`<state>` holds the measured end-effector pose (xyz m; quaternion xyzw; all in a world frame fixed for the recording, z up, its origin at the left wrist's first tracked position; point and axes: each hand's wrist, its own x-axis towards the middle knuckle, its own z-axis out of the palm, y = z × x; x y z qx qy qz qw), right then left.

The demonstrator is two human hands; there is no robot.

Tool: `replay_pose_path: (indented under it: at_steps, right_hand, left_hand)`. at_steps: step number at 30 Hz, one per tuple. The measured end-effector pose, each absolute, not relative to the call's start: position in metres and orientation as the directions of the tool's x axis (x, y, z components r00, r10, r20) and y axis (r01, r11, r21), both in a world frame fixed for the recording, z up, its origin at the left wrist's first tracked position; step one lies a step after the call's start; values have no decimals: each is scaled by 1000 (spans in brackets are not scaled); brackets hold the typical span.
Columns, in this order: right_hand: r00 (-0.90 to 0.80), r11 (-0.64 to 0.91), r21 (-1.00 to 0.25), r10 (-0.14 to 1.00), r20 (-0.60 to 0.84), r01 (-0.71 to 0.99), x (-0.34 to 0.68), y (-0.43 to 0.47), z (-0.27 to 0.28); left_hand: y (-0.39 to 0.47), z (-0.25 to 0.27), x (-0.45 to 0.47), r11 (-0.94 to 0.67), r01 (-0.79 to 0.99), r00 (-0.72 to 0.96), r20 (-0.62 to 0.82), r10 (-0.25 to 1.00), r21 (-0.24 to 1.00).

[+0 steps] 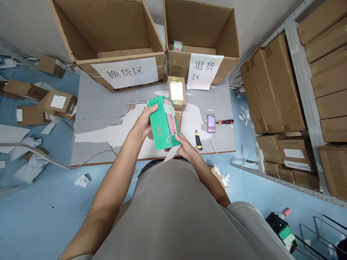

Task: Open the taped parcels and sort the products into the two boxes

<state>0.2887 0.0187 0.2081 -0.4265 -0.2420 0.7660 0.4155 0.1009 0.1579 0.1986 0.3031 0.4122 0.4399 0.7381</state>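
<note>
Between my two hands is a green product box [159, 124] with a pink item pictured on its side, held tilted above the table. My left hand [145, 122] grips its upper left side, thumb on the green face. At the lower right corner, my right hand [184, 145] is closed on the box. A white paper slip [171, 154] hangs under the box by the right hand. Just behind stands a small taped carton [177, 92] with a white label. Another brown carton lies partly hidden behind the green box.
Two large open cartons, a left one [119, 65] and a right one [176, 61], stand at the table's back with paper signs; the right holds a small green box [178, 46]. A utility knife [198, 140], phone [211, 123] and red-black tool [226, 122] lie on the right.
</note>
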Motion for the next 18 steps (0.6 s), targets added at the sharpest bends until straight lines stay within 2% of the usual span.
replay_pose_path:
  at_steps: [3, 6, 8, 10, 12, 15, 18]
  right_hand:
    - [-153, -382, -901, 922, -356, -207, 305, 20, 216]
    - [-40, -221, -974, 974, -223, 58, 318, 13, 221]
    - [-31, -125, -952, 990, -139, 278, 318, 6, 222]
    - [-38, -46, -870, 996, -75, 491, 312, 1, 220]
    - [-39, 1, -776, 999, -31, 630, 303, 0, 217]
    - [-52, 47, -704, 999, 15, 708, 293, 2, 210]
    - [-73, 69, -688, 997, 24, 722, 291, 5, 205]
  left_hand:
    - [163, 197, 99, 395, -416, 192, -345, 919, 819]
    - [166, 194, 98, 375, -408, 70, -381, 922, 832]
    - [167, 191, 99, 369, -387, -2, -400, 916, 845]
    - [167, 187, 103, 358, -361, -65, -406, 911, 861]
    - [166, 183, 109, 347, -334, -126, -407, 905, 876]
    - [166, 180, 115, 334, -300, -193, -400, 896, 893]
    - [166, 179, 118, 318, -283, -216, -384, 898, 905]
